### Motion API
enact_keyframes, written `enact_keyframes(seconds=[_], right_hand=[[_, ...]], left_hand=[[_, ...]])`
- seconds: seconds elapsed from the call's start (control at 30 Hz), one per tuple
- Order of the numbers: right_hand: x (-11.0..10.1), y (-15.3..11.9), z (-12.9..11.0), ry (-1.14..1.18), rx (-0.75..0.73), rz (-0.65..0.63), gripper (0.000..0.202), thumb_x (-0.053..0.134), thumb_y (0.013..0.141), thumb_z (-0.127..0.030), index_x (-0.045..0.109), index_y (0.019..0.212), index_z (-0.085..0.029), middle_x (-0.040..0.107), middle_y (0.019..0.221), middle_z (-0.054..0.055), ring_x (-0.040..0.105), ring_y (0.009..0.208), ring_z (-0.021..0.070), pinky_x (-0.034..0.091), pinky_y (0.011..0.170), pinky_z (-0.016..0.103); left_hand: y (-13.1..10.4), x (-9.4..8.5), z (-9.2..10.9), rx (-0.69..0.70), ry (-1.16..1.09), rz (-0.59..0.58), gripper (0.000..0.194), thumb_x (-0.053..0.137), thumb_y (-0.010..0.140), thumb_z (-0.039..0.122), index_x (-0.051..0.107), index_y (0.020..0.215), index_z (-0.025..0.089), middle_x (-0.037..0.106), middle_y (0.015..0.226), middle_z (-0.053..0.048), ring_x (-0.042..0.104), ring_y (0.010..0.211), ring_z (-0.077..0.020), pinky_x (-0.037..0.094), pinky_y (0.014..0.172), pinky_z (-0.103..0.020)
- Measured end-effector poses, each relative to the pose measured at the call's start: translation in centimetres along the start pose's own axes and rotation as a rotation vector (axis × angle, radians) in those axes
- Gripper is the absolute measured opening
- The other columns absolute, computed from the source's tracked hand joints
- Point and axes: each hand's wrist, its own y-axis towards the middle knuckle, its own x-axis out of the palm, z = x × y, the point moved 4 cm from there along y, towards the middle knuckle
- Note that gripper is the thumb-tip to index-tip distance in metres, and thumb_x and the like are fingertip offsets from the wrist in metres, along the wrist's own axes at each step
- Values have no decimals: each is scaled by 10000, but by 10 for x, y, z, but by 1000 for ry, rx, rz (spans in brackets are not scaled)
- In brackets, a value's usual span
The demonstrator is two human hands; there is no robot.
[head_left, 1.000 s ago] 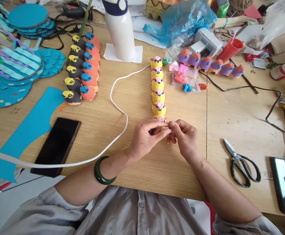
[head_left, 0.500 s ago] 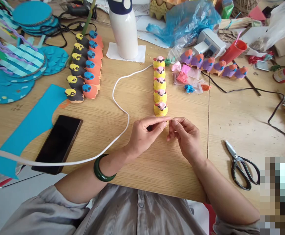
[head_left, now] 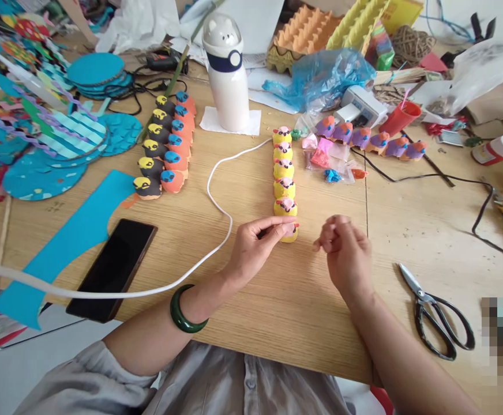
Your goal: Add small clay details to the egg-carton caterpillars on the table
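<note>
A strip of yellow egg-carton cups, each with a pink top, dark marks and red side bits, runs away from me down the middle of the table. My left hand is closed at its near end, thumb and index finger over the nearest cup and hiding much of it. To the right of the strip, apart from it, my right hand hovers with curled, pinched fingers. Whatever those fingertips hold, if anything, is too small to make out. Beyond lie small bags of pink clay and a blue lump.
Black-and-orange egg-carton strips stand left; a purple-and-orange strip lies back right. Scissors rest at right, a phone and blue sheet at left. A white cable crosses the table near a white bottle.
My right hand has moved right, away from my left fingertips. The left hand stays at the strip's near end, where part of the nearest cup now shows. The camera view has tilted up.
</note>
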Motion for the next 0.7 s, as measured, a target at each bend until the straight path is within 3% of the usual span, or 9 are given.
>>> enact_keyframes(seconds=[0.07,0.13,0.23,0.37,0.47,0.57,0.7], right_hand=[[-7,6,-6,51,-29,109,401,767,845,-537,601,692,-204,409,583,-74,381,483,71,499,463,195],[-8,8,-7,49,-20,120,382,804,815,-513,622,698,-199,409,576,-76,373,486,69,491,461,191],[-1,1,0,-9,6,-7,303,860,774,-445,688,755,-197,501,602,-63,398,488,63,525,499,216],[10,-11,12,-60,51,-193,384,767,874,-475,667,638,-190,427,514,-67,383,457,66,517,479,222],[14,-15,15,-42,77,-251,264,797,857,-437,719,762,-203,513,567,-62,408,474,66,557,516,234],[17,-15,17,-29,127,-303,326,758,885,-470,706,718,-194,452,517,-76,387,449,62,558,509,234],[17,-14,19,-18,143,-294,286,803,844,-456,709,760,-199,514,569,-68,430,470,62,547,502,220]], left_hand=[[0,0,0,-12,-10,12,253,742,861,361,844,1019,191,821,904,-70,638,628,-119,444,507,-214],[1,2,0,-27,-11,3,259,733,864,351,844,1023,180,818,910,-73,601,598,-103,408,484,-208],[1,4,0,-35,0,-23,278,731,862,339,838,1050,163,802,864,-63,490,534,-68,345,461,-202],[-1,4,0,3,3,-54,316,709,898,395,824,1067,154,746,752,-31,374,491,-52,305,457,-210],[-2,5,-1,25,21,-75,343,683,929,428,807,1090,151,685,705,-4,354,487,-49,294,459,-212],[-3,6,-3,28,11,-103,387,680,942,430,768,1207,162,660,748,7,366,511,-44,307,469,-200],[-3,9,-5,-15,-87,-174,458,659,960,441,705,1335,182,490,655,53,355,513,-48,300,451,-178]])
